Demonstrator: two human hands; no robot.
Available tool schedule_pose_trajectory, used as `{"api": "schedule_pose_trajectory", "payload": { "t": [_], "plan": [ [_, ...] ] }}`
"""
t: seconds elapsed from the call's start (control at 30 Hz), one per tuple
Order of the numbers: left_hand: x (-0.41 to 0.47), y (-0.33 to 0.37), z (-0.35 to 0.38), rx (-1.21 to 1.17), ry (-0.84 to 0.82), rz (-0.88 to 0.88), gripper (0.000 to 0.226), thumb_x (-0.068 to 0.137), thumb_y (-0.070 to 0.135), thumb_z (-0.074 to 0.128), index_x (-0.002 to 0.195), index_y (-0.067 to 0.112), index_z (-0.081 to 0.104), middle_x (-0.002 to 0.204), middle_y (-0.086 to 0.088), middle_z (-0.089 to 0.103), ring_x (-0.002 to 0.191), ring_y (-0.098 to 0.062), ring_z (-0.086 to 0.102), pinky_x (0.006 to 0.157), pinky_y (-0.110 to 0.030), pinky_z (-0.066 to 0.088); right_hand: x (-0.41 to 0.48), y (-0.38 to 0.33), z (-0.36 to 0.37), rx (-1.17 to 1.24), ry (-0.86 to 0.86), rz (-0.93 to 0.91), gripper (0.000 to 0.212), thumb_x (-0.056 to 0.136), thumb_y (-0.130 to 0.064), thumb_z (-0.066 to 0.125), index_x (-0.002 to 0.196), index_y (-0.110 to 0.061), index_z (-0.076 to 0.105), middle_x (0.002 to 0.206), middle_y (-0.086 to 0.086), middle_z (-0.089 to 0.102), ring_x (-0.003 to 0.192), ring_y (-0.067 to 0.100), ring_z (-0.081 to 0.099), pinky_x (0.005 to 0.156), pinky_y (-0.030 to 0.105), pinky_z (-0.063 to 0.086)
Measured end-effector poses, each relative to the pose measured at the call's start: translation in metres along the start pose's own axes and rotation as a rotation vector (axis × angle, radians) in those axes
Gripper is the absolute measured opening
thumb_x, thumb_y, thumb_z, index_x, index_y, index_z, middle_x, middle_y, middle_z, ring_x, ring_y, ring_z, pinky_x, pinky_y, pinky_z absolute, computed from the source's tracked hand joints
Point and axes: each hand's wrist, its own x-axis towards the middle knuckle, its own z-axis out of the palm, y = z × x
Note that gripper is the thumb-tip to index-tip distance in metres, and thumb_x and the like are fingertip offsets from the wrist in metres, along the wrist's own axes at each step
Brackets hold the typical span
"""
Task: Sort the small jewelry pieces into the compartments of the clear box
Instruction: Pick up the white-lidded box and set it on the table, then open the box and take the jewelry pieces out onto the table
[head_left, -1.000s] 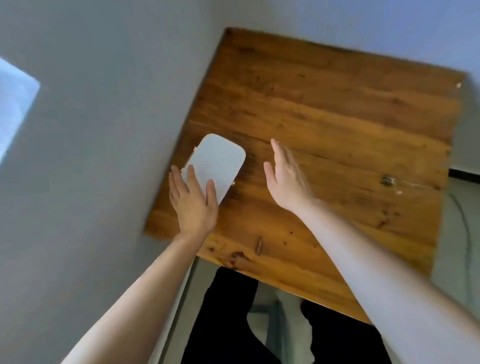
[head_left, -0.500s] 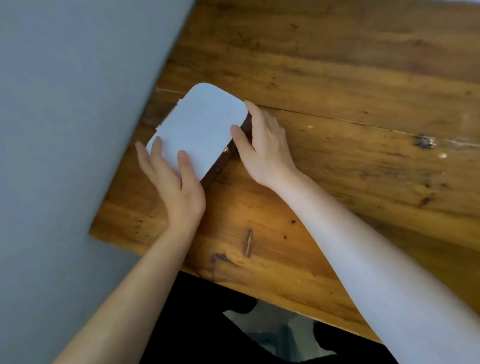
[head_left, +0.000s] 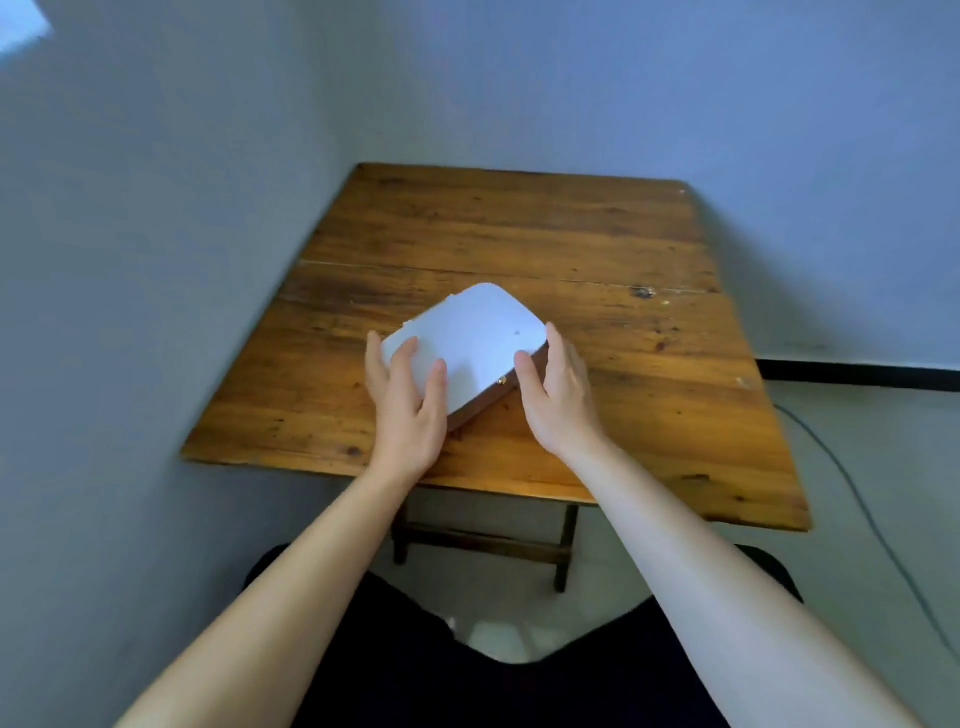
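Dark trousers (head_left: 415, 670) fill the near edge, and two bare forearms reach forward over them to a wooden table (head_left: 597, 249). The left hand (head_left: 408, 410) lies flat with fingers spread, its fingertips resting on the near corner of the box's pale lid. The right hand (head_left: 558, 395) stands on edge, open, its thumb and fingers against the box's dark right side by a small gold clasp (head_left: 502, 381). The box (head_left: 467, 338) sits closed and angled near the table's middle. Grey-blue walls (head_left: 675, 93) rise beyond.
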Motion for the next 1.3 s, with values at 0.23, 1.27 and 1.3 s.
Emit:
{"api": "schedule_pose_trajectory", "payload": {
  "t": [0.23, 1.27, 1.3],
  "plan": [
    [-0.021, -0.009, -0.009, 0.096, -0.168, -0.073, 0.086, 0.083, 0.078, 0.044, 0.152, 0.029, 0.028, 0.164, 0.007, -0.011, 0.151, -0.021, -0.006, 0.118, -0.047, 0.011, -0.025, 0.012, 0.004, -0.007, -0.031, 0.072, 0.068, 0.103, -0.054, 0.031, 0.159, -0.020, 0.012, 0.165, 0.003, 0.022, 0.150, 0.024, 0.021, 0.115, 0.039, 0.024],
    [0.067, -0.023, -0.044, 0.019, 0.155, -0.248, 0.026, 0.100, 0.033, 0.052, 0.119, 0.016, 0.059, 0.104, 0.005, 0.063, 0.091, -0.015, 0.060, 0.061, -0.021, 0.045, -0.029, 0.031, 0.008, -0.001, -0.009, -0.067, 0.061, 0.097, -0.067, 0.029, 0.151, -0.040, 0.034, 0.161, 0.001, 0.032, 0.147, 0.024, 0.029, 0.107, 0.036, 0.031],
    [0.071, -0.027, -0.042, -0.018, 0.161, -0.313, 0.026, 0.099, 0.029, 0.054, 0.119, 0.014, 0.060, 0.105, 0.004, 0.064, 0.089, -0.015, 0.061, 0.060, -0.022, 0.044, -0.029, 0.031, 0.009, -0.009, -0.007, -0.066, 0.061, 0.096, -0.067, 0.029, 0.151, -0.040, 0.034, 0.161, 0.001, 0.033, 0.147, 0.024, 0.029, 0.107, 0.035, 0.031]
  ]
}}
